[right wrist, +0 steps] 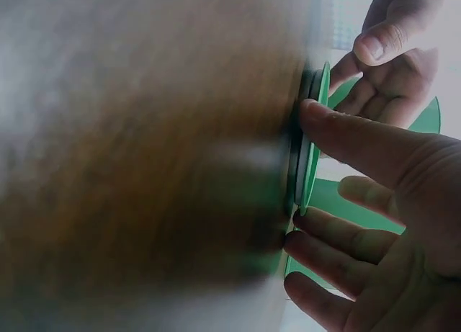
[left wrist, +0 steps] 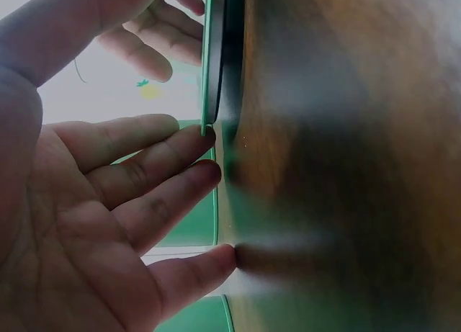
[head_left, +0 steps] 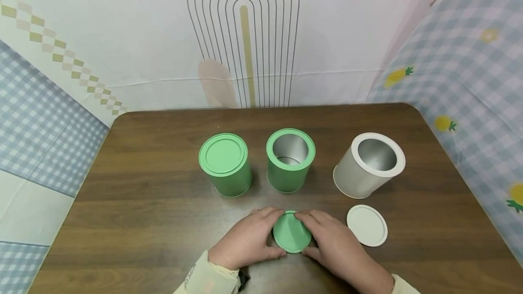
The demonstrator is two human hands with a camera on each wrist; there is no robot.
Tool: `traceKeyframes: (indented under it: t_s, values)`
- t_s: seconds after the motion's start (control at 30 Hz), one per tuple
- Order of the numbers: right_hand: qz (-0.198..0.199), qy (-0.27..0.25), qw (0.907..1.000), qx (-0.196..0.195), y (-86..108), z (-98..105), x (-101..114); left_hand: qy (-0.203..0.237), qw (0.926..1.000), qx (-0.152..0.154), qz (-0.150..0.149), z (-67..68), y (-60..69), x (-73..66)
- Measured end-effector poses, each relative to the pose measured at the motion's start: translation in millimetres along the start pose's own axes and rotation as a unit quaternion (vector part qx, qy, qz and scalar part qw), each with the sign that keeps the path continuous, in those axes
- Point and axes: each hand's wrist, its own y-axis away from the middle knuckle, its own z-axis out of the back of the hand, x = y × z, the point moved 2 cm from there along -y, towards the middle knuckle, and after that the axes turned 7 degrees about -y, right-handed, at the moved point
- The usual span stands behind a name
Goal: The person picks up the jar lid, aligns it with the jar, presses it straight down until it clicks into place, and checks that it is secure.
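Observation:
A round green lid [head_left: 292, 232] lies face up, low at the tabletop near the front, between both hands. My left hand [head_left: 249, 239] holds its left edge, fingertips at the far side and thumb near the front. From the right, my right hand [head_left: 337, 244] grips the opposite edge, its thumb [right wrist: 346, 134] pressed on the near rim. Just beyond stands an open green can [head_left: 288, 178], and left of it a green can with its lid on [head_left: 231, 180]. The lid's underside is mostly hidden.
An open white can [head_left: 352, 173] leans in view at the right, with a flat white lid [head_left: 367, 225] in front of it, close to my right hand. The brown wooden table [head_left: 143, 185] ends at a patterned cloth backdrop [head_left: 155, 58].

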Motion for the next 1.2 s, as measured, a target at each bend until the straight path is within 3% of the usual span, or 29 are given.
traceKeyframes:
  t_s: [0.43,0.73,1.2]
  values:
    - [-0.016,-0.031,0.9994,-0.004,0.1,3.6,-0.2,0.000,1.0000,-0.009,-0.004,-0.2,1.0,2.3]
    - [-0.020,-0.040,0.9989,-0.015,0.0,5.1,-1.0,-0.016,0.9992,-0.032,-0.018,0.8,-0.1,1.8]
    - [-0.012,-0.060,0.9971,-0.045,0.3,10.7,-0.9,-0.014,0.9989,-0.042,-0.012,6.9,-1.1,1.4]
